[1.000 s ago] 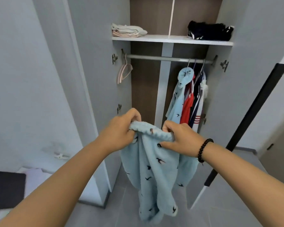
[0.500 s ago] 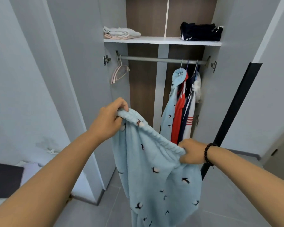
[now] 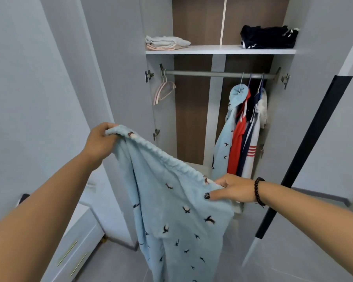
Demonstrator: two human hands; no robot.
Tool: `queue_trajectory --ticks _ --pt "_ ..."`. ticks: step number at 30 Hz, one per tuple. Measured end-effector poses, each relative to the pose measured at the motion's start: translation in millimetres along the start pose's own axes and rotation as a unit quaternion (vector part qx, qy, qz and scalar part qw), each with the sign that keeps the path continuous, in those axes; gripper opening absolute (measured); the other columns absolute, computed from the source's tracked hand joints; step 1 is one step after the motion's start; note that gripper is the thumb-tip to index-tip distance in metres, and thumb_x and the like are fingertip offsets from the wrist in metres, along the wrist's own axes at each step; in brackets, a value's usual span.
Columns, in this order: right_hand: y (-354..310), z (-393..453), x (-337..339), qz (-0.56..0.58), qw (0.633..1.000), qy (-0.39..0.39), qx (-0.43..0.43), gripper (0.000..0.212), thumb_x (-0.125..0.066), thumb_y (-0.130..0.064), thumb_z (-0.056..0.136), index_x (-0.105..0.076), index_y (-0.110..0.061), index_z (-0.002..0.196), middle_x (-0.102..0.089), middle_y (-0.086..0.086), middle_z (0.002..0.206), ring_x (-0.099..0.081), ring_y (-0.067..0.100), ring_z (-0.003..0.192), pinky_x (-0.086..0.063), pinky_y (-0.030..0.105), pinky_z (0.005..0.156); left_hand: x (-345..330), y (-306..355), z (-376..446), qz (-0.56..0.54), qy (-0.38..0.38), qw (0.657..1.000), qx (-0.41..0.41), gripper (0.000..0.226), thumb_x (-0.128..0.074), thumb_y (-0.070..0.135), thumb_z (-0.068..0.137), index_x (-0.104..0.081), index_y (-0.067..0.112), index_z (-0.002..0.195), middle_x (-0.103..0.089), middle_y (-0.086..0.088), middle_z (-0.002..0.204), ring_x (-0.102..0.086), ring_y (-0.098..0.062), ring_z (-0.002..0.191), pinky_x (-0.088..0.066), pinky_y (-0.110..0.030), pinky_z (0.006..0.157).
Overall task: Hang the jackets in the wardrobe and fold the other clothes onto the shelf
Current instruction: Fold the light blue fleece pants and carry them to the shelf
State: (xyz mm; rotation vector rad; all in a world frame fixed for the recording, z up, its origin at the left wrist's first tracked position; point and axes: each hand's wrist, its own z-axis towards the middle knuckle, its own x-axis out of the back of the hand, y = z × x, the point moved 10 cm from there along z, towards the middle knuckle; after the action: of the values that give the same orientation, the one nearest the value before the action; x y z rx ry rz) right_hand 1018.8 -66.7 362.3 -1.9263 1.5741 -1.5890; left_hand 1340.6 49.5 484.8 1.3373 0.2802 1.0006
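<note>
Across the upper middle and right of the frame stands the open wardrobe, its white shelf carrying a pale folded stack at the left and a dark folded pile at the right. Below the shelf runs the hanging rail, with an empty pink hanger at its left end and a row of hung jackets at its right. Filling the lower centre, the light blue fleece garment with a bird print hangs from its elastic edge, stretched on a slant between both hands. At centre left the left hand has its fingers curled round the upper end of that edge; at centre right the right hand, wearing a dark bead bracelet, pinches the lower end, thumb on top. The garment looks like trousers with a waistband, so the step in hand is probably spreading it out for folding. Next it needs its legs laid together, folding down, and a place on the shelf.
</note>
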Motion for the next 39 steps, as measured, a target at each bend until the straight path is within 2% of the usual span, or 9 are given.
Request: queue_trajectory --ticks 3,6,11,13,16,21,25,33,39 --pt "-17 15 -5 -0.238 0.971 -0.004 -0.009 0.048 -0.041 -0.059 0.093 -0.055 -0.015 0.077 -0.058 -0.001 0.075 -0.051 0.015 0.067 -0.043 0.027 0.065 5 -11 -2 0.030 -0.074 0.997 0.014 0.029 -0.048 0.003 0.090 -0.070 0.020 0.084 -0.070 0.002 0.092 -0.063 -0.018 0.091 -0.052 -0.036 0.082" --pt "-24 23 20 -0.373 0.925 0.055 -0.041 0.049 -0.030 -0.052 0.099 -0.058 -0.011 0.099 -0.054 0.003 0.084 -0.050 0.018 0.072 -0.039 0.028 0.061 12 -20 -4 0.180 -0.136 0.974 -0.021 0.025 -0.049 0.007 0.093 -0.072 0.015 0.089 -0.070 0.000 0.095 -0.061 -0.020 0.093 -0.045 -0.030 0.078" --pt "-35 21 65 -0.495 0.856 0.113 -0.100 0.048 -0.025 -0.049 0.100 -0.054 -0.018 0.124 -0.058 0.002 0.101 -0.044 0.012 0.068 -0.039 0.027 0.061 11 -44 -15 0.427 -0.289 0.855 -0.049 0.019 -0.053 0.017 0.095 -0.062 0.007 0.082 -0.063 -0.004 0.081 -0.055 -0.020 0.079 -0.039 -0.025 0.067" --pt "-37 22 79 -0.493 0.850 0.134 -0.127 0.053 -0.027 -0.047 0.101 -0.033 -0.016 0.144 -0.061 0.003 0.110 -0.045 0.011 0.068 -0.041 0.027 0.060 5 -51 -21 0.510 -0.324 0.795 -0.064 0.023 -0.052 0.024 0.096 -0.056 0.013 0.076 -0.061 -0.001 0.082 -0.055 -0.017 0.078 -0.042 -0.027 0.069" --pt "-39 23 95 -0.488 0.837 0.181 -0.170 0.071 -0.037 -0.034 0.101 0.008 -0.013 0.151 -0.056 0.000 0.078 -0.046 0.012 0.057 -0.041 0.025 0.052 -5 -48 -23 0.575 -0.314 0.748 -0.109 0.024 -0.051 0.031 0.096 -0.055 0.016 0.078 -0.056 0.002 0.087 -0.055 -0.017 0.081 -0.042 -0.029 0.072" --pt "-24 17 105 -0.491 0.824 0.156 -0.237 0.043 -0.048 -0.020 0.096 -0.040 -0.008 0.136 -0.060 0.003 0.107 -0.057 0.019 0.085 -0.046 0.028 0.069 -18 -32 -21 0.504 -0.280 0.797 -0.178 0.017 -0.051 0.017 0.095 -0.065 0.008 0.093 -0.051 -0.002 0.099 -0.057 -0.021 0.084 -0.046 -0.036 0.080" --pt "-9 9 104 -0.434 0.854 0.151 -0.244 0.047 -0.045 -0.032 0.098 -0.038 -0.006 0.136 -0.058 0.009 0.122 -0.057 0.020 0.092 -0.046 0.026 0.072 -24 -36 -20 0.502 -0.266 0.803 -0.179 0.017 -0.049 0.014 0.097 -0.064 0.009 0.104 -0.048 -0.004 0.103 -0.057 -0.024 0.083 -0.046 -0.036 0.078" --pt "-5 -3 132 -0.456 0.802 0.322 -0.215 0.012 -0.048 -0.015 0.093 -0.052 -0.015 0.082 -0.041 -0.001 0.065 -0.045 0.016 0.058 -0.042 0.029 0.057 -46 -72 -30 0.627 -0.260 0.721 -0.139 0.043 -0.039 0.049 0.099 -0.056 0.014 0.082 -0.043 0.003 0.084 -0.048 -0.015 0.072 -0.037 -0.026 0.065" --pt "-12 -14 142 -0.483 0.773 0.369 -0.180 0.028 -0.049 -0.026 0.091 -0.045 -0.019 0.065 -0.044 -0.002 0.060 -0.047 0.016 0.054 -0.032 0.023 0.048 -27 -62 -17 0.451 -0.150 0.877 -0.076 0.043 -0.059 0.030 0.089 -0.041 0.008 0.057 -0.043 -0.006 0.057 -0.042 -0.019 0.057 -0.031 -0.024 0.049"
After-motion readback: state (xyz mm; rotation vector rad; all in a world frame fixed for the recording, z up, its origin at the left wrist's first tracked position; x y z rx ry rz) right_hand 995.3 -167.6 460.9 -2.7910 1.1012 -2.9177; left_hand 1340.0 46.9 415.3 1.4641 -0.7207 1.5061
